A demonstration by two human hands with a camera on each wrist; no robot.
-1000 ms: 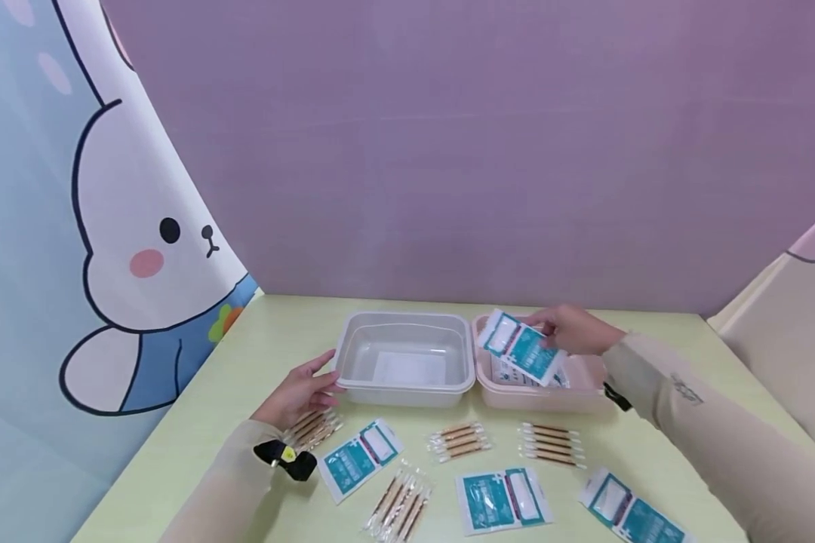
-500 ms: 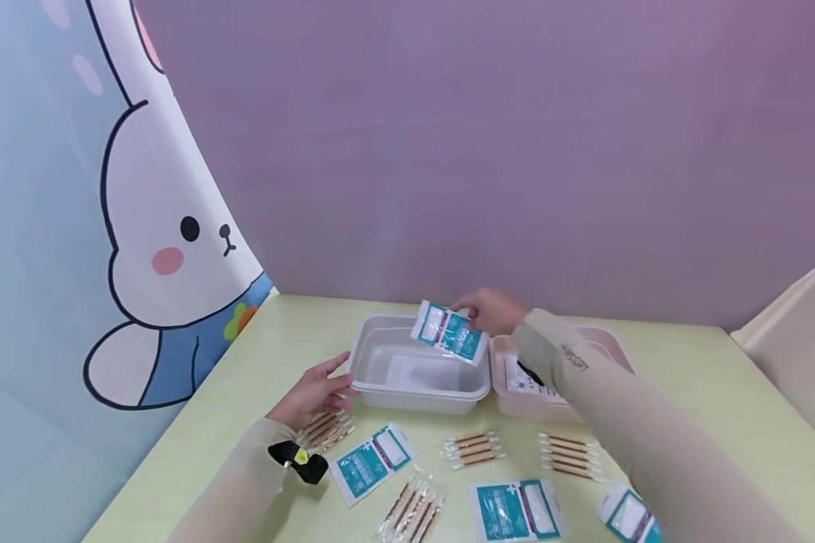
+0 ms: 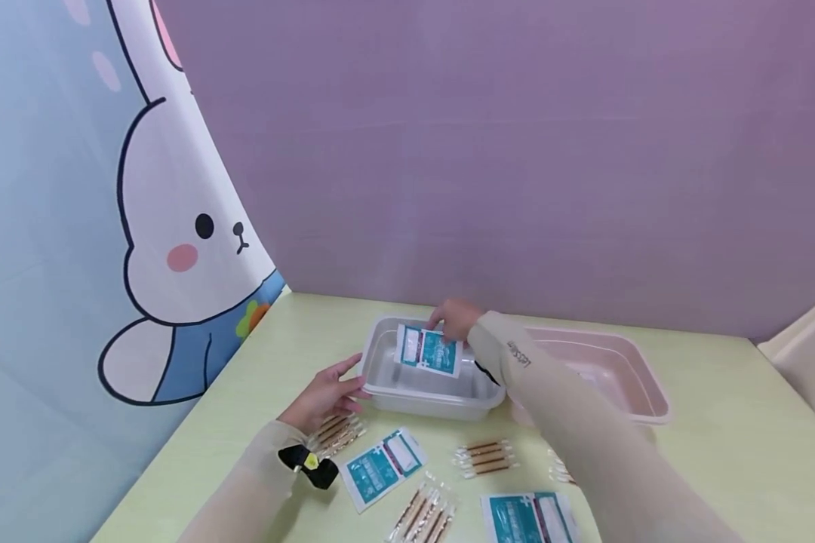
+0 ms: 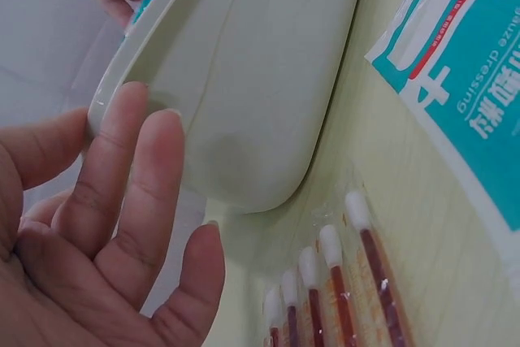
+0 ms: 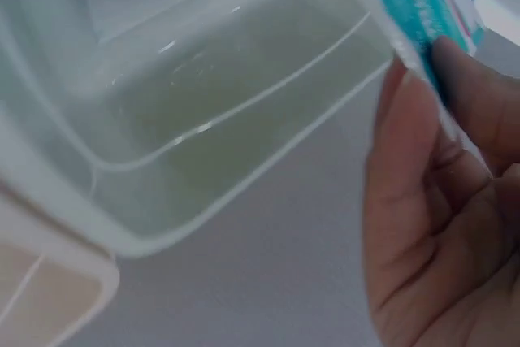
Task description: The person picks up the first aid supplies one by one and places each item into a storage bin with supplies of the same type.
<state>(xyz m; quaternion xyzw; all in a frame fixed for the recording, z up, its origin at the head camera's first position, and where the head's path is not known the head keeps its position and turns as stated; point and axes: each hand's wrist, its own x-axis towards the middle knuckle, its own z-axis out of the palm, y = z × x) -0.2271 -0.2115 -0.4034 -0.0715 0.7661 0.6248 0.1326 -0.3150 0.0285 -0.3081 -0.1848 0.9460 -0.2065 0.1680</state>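
Observation:
My right hand [image 3: 458,320] pinches a teal-and-white gauze dressing packet [image 3: 429,351] between thumb and fingers, over the inside of the white plastic bin [image 3: 441,400]. The packet's printed side shows in the head view; the right wrist view catches its edge between the fingertips. My left hand [image 3: 326,396] holds the same bin at its left rim, thumb on the rim and fingers against the outer wall, the lower fingers loosely bent. Just below that hand lies a clear pack of brown-stemmed cotton swabs [image 4: 341,274], near another gauze dressing packet [image 4: 463,79].
A pink plastic bin [image 3: 635,377] stands right beside the white one, partly hidden by my right sleeve. More swab packs [image 3: 485,458] and a gauze packet [image 3: 530,519] lie in front. A purple backdrop [image 3: 516,188] rises behind the table's far edge.
My right hand has carried the gauze packet left, from above the pink bin to over the white bin, and lower. My left hand stays at the white bin's rim. The view has shifted slightly.

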